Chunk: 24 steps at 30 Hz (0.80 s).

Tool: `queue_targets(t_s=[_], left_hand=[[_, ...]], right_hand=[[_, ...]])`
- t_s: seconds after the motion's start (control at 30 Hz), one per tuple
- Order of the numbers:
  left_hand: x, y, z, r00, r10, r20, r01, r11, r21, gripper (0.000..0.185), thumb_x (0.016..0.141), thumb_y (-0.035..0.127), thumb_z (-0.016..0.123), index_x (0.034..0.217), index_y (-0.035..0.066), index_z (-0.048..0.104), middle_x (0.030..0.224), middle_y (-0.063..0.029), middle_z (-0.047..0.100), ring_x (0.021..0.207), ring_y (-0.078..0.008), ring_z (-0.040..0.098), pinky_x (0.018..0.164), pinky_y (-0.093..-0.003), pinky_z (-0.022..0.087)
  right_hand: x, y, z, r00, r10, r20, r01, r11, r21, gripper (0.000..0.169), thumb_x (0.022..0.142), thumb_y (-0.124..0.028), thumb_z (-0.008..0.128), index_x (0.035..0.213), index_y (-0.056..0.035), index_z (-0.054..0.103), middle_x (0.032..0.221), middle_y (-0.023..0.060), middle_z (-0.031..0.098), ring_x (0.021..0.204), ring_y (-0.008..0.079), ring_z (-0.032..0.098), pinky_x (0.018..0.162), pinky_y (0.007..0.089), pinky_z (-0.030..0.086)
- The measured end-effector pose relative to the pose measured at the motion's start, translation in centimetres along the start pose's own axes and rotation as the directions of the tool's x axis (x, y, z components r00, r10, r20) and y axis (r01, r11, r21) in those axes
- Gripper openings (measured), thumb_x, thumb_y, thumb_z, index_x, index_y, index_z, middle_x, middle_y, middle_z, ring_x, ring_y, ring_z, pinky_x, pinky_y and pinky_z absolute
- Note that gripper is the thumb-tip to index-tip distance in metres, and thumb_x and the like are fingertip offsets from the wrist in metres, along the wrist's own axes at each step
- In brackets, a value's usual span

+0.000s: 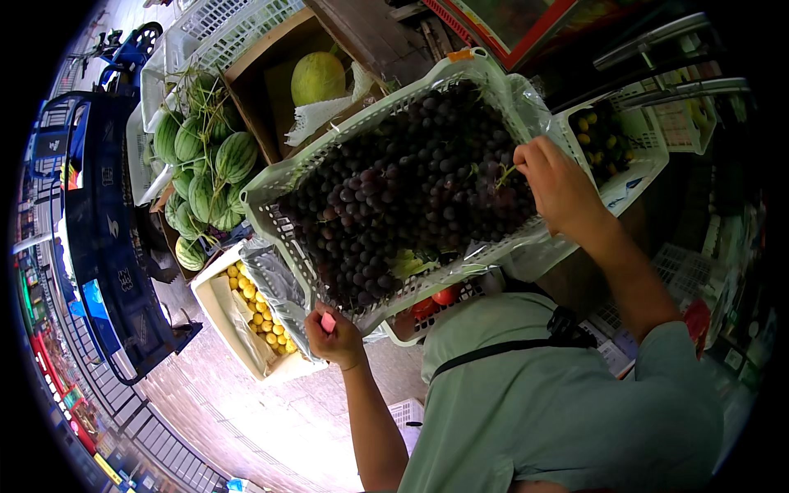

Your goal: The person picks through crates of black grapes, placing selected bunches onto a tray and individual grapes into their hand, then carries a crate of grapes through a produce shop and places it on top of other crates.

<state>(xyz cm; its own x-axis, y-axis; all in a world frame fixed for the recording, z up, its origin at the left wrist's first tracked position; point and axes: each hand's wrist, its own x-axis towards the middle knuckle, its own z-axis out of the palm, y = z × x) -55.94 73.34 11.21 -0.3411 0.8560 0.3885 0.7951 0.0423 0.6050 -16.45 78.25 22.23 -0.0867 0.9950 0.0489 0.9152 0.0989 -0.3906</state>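
A pale plastic crate (290,259) lined with clear plastic lies in front of me, full of dark grapes (370,197). At its right end, the fingertips of my right hand (558,185) pinch a green grape stem (506,177) above the bunches. My left hand (333,336) is at the crate's near left corner, closed on a small pink object (328,322); whether it also grips the crate's rim, I cannot tell. Some green leaf (413,264) shows among the grapes along the near side.
Striped small watermelons (206,194) are piled at the left, beside a cardboard box (271,92) with a yellow-green melon (318,79). Yellow fruit (262,317) fills a foam box (228,336). Red fruit (445,296) sits close to my waist. Another crate (654,138) stands right, a blue vehicle (117,234) far left.
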Motion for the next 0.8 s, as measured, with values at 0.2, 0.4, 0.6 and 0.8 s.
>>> queue_targets(t_s=[0.2,0.4,0.6,0.8], left_hand=[[0.0,0.1,0.0,1.0,-0.019,0.009,0.02,1.0,-0.016,0.028,0.099,0.018,0.065,0.076,0.003,0.058,0.06,0.0011,0.045,0.054,-0.0088,0.037,0.048,-0.0258,0.033],[0.2,0.4,0.0,1.0,-0.007,0.021,0.008,0.999,-0.039,0.028,0.099,0.019,0.065,0.077,0.003,0.059,0.061,0.0018,0.045,0.055,-0.0084,0.037,0.05,-0.0252,0.033],[0.1,0.2,0.1,1.0,-0.014,0.014,0.014,1.0,-0.015,0.031,0.099,0.019,0.065,0.073,0.005,0.054,0.061,0.0027,0.041,0.055,-0.0086,0.035,0.049,-0.0255,0.031],[-0.1,0.2,-0.2,0.993,-0.091,0.07,0.089,0.995,0.033,0.022,0.095,0.013,0.068,0.077,0.002,0.06,0.065,-0.0065,0.057,0.055,-0.0166,0.05,0.052,-0.0297,0.044]], right_hand=[[3.5,0.3,-2.1,0.99,-0.056,-0.128,0.048,0.997,-0.064,0.011,0.096,-0.008,0.059,0.104,-0.0022,0.054,0.099,0.0124,0.056,0.091,0.0356,0.061,0.076,0.0429,0.05],[6.1,3.1,1.0,0.982,0.059,-0.177,-0.041,0.993,0.107,0.012,0.098,-0.011,0.058,0.105,-0.0019,0.055,0.104,0.0137,0.06,0.093,0.036,0.062,0.077,0.0428,0.051],[6.4,6.1,5.6,0.964,0.193,-0.181,-0.162,0.972,0.17,0.014,0.097,-0.013,0.06,0.105,-0.0018,0.058,0.103,0.015,0.063,0.093,0.0355,0.063,0.079,0.0429,0.051],[5.9,7.0,6.4,0.954,0.201,-0.22,-0.194,0.979,0.057,0.013,0.094,-0.013,0.062,0.104,-0.0037,0.06,0.101,0.0144,0.064,0.093,0.0353,0.064,0.076,0.0443,0.052]])
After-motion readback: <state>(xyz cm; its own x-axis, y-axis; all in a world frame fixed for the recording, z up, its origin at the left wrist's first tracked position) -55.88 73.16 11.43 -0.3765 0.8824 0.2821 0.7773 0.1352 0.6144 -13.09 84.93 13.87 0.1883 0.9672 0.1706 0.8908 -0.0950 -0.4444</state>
